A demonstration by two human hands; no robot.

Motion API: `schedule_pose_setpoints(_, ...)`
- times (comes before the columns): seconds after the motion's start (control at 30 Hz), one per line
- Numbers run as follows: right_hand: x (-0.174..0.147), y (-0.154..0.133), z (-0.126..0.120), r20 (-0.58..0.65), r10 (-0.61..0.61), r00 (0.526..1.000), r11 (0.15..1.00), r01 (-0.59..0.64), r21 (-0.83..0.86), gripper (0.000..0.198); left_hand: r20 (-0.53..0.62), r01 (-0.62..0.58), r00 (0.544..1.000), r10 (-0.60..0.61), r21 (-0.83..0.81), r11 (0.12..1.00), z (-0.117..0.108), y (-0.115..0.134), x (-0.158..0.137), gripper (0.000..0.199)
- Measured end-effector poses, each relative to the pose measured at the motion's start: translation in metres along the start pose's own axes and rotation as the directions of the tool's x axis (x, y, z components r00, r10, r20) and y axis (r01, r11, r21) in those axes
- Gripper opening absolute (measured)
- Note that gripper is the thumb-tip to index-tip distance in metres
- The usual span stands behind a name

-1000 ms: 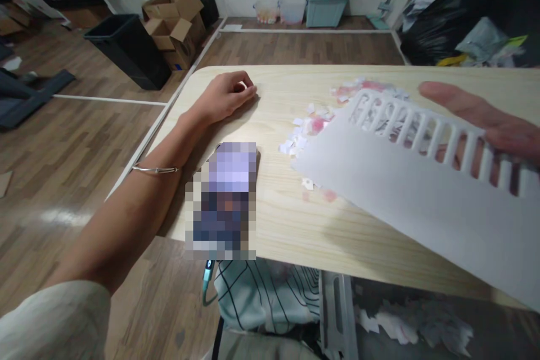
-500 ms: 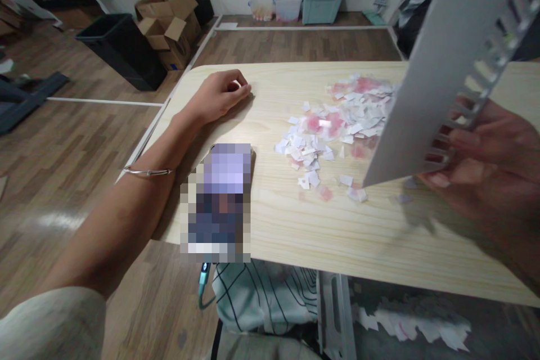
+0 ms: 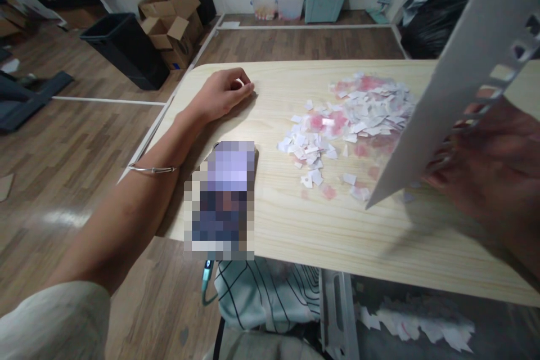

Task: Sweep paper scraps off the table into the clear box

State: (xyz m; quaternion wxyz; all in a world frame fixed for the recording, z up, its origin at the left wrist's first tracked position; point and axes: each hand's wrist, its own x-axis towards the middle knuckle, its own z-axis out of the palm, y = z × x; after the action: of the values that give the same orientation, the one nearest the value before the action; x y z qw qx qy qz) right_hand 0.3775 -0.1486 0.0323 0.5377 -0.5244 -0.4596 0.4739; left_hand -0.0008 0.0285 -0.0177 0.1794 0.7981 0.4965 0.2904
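My left hand (image 3: pixel 225 93) rests on the far left part of the wooden table (image 3: pixel 278 225), its fingers loosely curled in and nothing visible in them. My right hand (image 3: pixel 485 163), partly blurred, grips a stiff white sheet (image 3: pixel 447 79) by the edge with a row of rectangular cut-outs. The sheet is tilted above the table, its lowest corner close to the surface. Left of it and partly behind it lies a heap of small white paper scraps (image 3: pixel 375 107), with pinkish pieces (image 3: pixel 327 122) among them.
A pixelated phone-like object (image 3: pixel 223 197) lies near the front edge, with a teal cable (image 3: pixel 206 278) below. Under the tabletop, an open drawer (image 3: pixel 371 337) holds more torn paper. Beyond are a black bin (image 3: pixel 130 56), cardboard boxes (image 3: pixel 172 22) and a teal tub (image 3: pixel 324 3).
My right hand has tilted the white sheet and shifted it slightly right, so more of the scrap heap shows. My left hand stays where it was on the table.
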Motion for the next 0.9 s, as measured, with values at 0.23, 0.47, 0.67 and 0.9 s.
schedule_pose_setpoints(0.23,0.0008,0.0017,-0.0018,0.017,-0.027,0.999,0.999,0.027,0.025,0.033,-0.002,0.006,1.0,-0.006,0.024,1.0,0.0001,0.0,-0.0002,0.019)
schedule_pose_setpoints(0.47,0.0057,0.0077,-0.0015,0.02,-0.034,0.999,0.994,0.032,0.101,0.034,0.016,0.027,0.999,-0.028,0.06,0.998,-0.0008,0.0021,-0.0017,0.02)
schedule_pose_setpoints(0.67,0.0035,0.0049,0.0002,0.011,-0.025,1.0,0.994,0.024,0.109,0.034,0.008,0.013,1.0,-0.013,0.064,0.998,-0.0005,0.0031,-0.0005,0.017)
schedule_pose_setpoints(0.9,0.0019,0.0049,0.0002,0.034,-0.04,0.999,0.993,0.036,0.11,0.032,0.038,0.043,0.998,-0.045,0.056,0.998,-0.0026,0.009,-0.0018,0.016)
